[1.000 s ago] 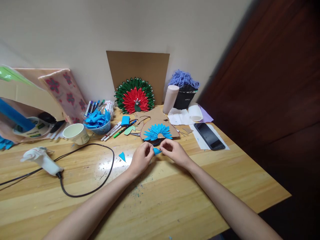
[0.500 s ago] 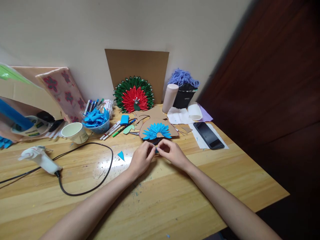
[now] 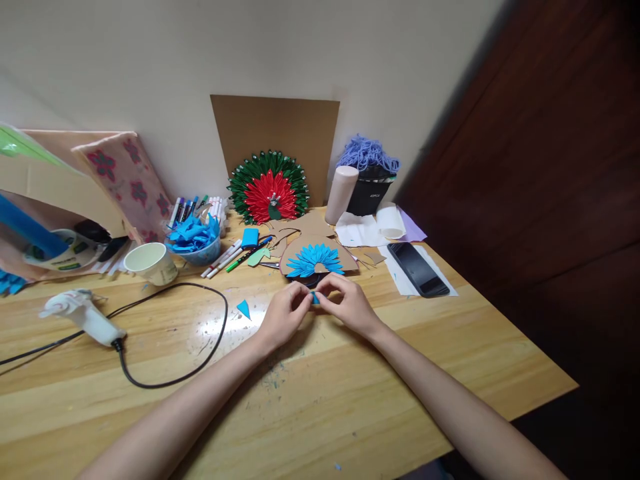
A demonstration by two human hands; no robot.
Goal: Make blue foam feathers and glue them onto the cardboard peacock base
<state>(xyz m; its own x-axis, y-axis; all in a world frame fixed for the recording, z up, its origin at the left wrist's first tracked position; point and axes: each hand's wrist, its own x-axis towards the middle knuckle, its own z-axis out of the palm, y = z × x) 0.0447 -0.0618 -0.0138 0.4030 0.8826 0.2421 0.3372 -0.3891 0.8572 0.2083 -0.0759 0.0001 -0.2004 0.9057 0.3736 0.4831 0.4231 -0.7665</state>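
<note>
Between my fingertips is a small blue piece (image 3: 315, 298), perhaps paper or ribbon, mostly covered by the fingers. My left hand (image 3: 286, 313) pinches it from the left, and my right hand (image 3: 347, 305) pinches it from the right. Just beyond them stands a cardboard half-round (image 3: 345, 261) with a fan of blue petals (image 3: 315, 259) on it. A loose blue pointed piece (image 3: 244, 309) lies on the table to the left of my left hand. Further back, a bowl (image 3: 197, 255) holds many blue pieces.
A white glue gun (image 3: 90, 317) lies at left, its black cord (image 3: 225, 320) looping toward my left arm. Nearby stand a paper cup (image 3: 153, 263) and several markers (image 3: 223, 260). A phone (image 3: 417, 270) lies at right. Behind are a red-green peacock craft (image 3: 270, 190) and a bottle (image 3: 341, 195).
The blue piece shows slightly more between my fingertips. Both hands stay pinched together in nearly the same place; the view has shifted a little.
</note>
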